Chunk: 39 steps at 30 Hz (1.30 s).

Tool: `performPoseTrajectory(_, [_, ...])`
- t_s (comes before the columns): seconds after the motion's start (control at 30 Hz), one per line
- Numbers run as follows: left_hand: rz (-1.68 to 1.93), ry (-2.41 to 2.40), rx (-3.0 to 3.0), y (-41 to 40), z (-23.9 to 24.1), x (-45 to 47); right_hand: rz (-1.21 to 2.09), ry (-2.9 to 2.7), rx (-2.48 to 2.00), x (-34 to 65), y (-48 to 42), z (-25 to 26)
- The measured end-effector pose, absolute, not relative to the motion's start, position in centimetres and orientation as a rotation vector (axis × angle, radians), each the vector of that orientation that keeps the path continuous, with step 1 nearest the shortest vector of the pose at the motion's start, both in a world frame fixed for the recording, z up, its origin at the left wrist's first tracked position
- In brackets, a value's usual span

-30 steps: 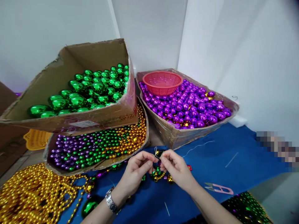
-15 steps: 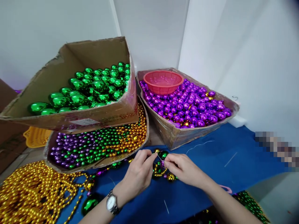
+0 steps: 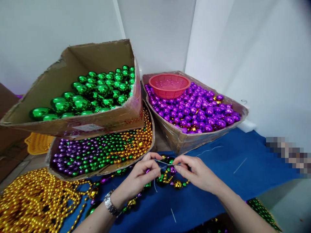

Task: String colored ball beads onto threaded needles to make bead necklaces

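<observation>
A thin white string (image 3: 166,164) runs between my two hands over the blue cloth. My left hand (image 3: 143,173), with a metal watch band (image 3: 111,204) at its wrist, pinches one side of the string; a loose end hangs below its fingers. My right hand (image 3: 194,171) is closed on the other side, thumb against forefinger. Just behind and beneath the string lies a strand of green, gold and purple beads (image 3: 178,183), partly hidden by my hands. More of this strand, with a gold bead (image 3: 131,203), shows beside my left forearm.
A cardboard box of green balls (image 3: 102,89) rests over a box of small mixed beads (image 3: 97,155). To the right stands a box of purple balls (image 3: 194,110) holding a red basket (image 3: 169,84). Gold bead strings (image 3: 36,200) lie heaped left on the blue cloth (image 3: 194,207).
My hands have moved slightly apart, stretching the string between them. My left wrist has turned and shifted left, and a string end now dangles below the left fingers.
</observation>
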<state>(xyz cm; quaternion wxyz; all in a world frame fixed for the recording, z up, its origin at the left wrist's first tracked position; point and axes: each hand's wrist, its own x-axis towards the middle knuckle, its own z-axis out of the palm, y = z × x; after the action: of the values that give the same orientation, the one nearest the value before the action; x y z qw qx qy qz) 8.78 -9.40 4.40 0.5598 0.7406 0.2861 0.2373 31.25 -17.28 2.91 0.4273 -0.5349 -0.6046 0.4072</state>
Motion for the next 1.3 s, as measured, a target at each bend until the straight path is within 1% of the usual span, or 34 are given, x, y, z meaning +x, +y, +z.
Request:
performPoseTrajectory(0.2, [0.753,0.451,0.969,-9.8,3.6,7.5,1.090,-1.032,-1.220,32.6,-18.4,0.3])
performPoseTrajectory(0.27, [0.810,0.381,0.823,-10.1,3.0,8.2,1.187,-0.761,-1.007,31.7,-18.3,-0.3])
performPoseTrajectory(0.37, [0.895,0.313,0.670,-10.6,2.4,9.8,1.315,-0.288,-0.565,30.2,-17.7,-0.6])
performPoseTrajectory(0.4, [0.916,0.309,0.630,-10.6,2.2,10.2,1.325,-0.202,-0.480,29.9,-17.5,-0.7])
performPoseTrajectory(0.47, [0.958,0.343,0.583,-10.6,1.9,10.7,1.310,-0.174,-0.459,29.7,-17.3,-0.8])
performPoseTrajectory(0.6, [1.038,0.480,0.584,-10.2,1.4,10.3,1.288,-0.185,-0.531,30.7,-17.6,-1.5])
performPoseTrajectory(0.73, [0.991,0.568,0.632,-10.5,0.6,9.2,1.303,-0.211,-0.653,31.5,-18.2,-2.9])
performPoseTrajectory(0.9, [0.943,0.679,0.595,-11.5,-1.7,8.3,1.298,-0.304,-0.805,31.6,-18.9,-5.0])
performPoseTrajectory(1.0, [0.935,0.768,0.584,-11.8,-2.7,8.3,1.284,-0.415,-0.894,31.4,-19.5,-5.3])
performPoseTrajectory(1.07, [0.885,0.824,0.637,-11.8,-2.6,8.5,1.265,-0.520,-0.947,31.5,-20.0,-4.5])
performPoseTrajectory(1.17, [0.764,0.847,0.830,-11.6,-1.4,9.3,1.202,-0.755,-1.048,32.1,-20.6,-1.9])
performPoseTrajectory(1.23, [0.696,0.843,1.009,-11.4,-0.3,9.9,1.028,-1.124,-1.181,32.4,-20.7,0.5])
performPoseTrajectory(1.3, [0.629,0.842,1.188,-11.2,0.8,10.5,0.763,-1.524,-1.257,32.4,-20.3,2.8])
